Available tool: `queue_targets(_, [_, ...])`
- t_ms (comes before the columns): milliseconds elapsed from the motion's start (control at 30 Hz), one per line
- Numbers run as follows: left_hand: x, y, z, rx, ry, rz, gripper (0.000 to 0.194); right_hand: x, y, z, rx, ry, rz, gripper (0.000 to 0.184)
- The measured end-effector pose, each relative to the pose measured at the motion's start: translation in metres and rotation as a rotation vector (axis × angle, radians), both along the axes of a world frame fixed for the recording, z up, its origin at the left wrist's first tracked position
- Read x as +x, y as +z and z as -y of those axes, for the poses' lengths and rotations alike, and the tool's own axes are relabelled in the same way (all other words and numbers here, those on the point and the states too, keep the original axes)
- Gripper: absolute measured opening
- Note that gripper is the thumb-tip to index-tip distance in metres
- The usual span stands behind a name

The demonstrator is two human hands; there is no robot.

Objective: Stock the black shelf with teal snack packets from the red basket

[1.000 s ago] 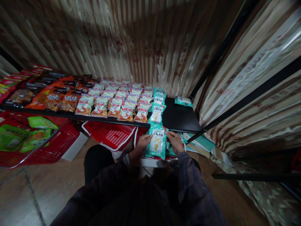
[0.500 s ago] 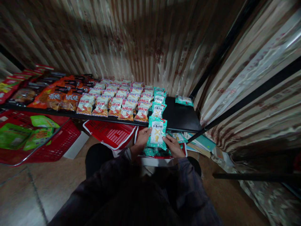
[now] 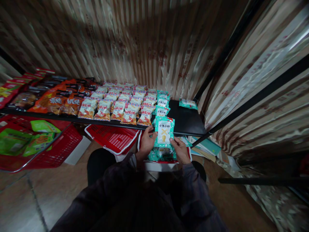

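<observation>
A teal-and-white snack bag (image 3: 165,131) is upright in front of the black shelf's front edge. My right hand (image 3: 180,149) grips its lower right corner, thumb on the front. Beside the bag's left edge is my left hand (image 3: 146,143), its fingers apart and curved; whether a fingertip touches the bag I cannot tell. Behind the held bag, a row of matching teal bags (image 3: 162,111) runs back along the shelf (image 3: 187,119). Below my hands, a red basket (image 3: 190,154) holds more teal bags (image 3: 166,152).
White-and-orange snack bags (image 3: 130,112) stand in rows to the left, with orange bags (image 3: 56,100) farther along. One teal bag (image 3: 188,103) lies at the shelf's back right. Red baskets (image 3: 116,138) sit underneath. A black post (image 3: 227,58) slants up at the right, before striped curtains (image 3: 154,38).
The held bag has shifted slightly right and up in my right hand. My left hand has come off its left edge, and its fingers have spread.
</observation>
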State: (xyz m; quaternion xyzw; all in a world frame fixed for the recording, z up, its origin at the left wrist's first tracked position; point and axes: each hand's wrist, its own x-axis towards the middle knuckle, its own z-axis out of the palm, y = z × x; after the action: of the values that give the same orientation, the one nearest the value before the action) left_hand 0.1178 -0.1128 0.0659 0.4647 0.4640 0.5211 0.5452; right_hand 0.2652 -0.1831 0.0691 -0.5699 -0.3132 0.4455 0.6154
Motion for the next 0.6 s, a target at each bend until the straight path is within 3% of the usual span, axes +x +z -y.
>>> queue_targets(267, [0.008,0.015,0.012,0.327,-0.032,-0.284,0.040,0.001,0.007,0.001,0.062,-0.015,-0.081,0.039])
queue_targets(433, [0.010,0.013,0.012,0.359,-0.049,-0.368,0.037,0.004,0.005,0.001,0.058,-0.058,-0.099,0.044])
queue_targets(600, [0.010,0.014,0.015,0.321,-0.069,-0.403,0.032,-0.003,0.009,0.004,0.069,-0.118,0.048,0.053])
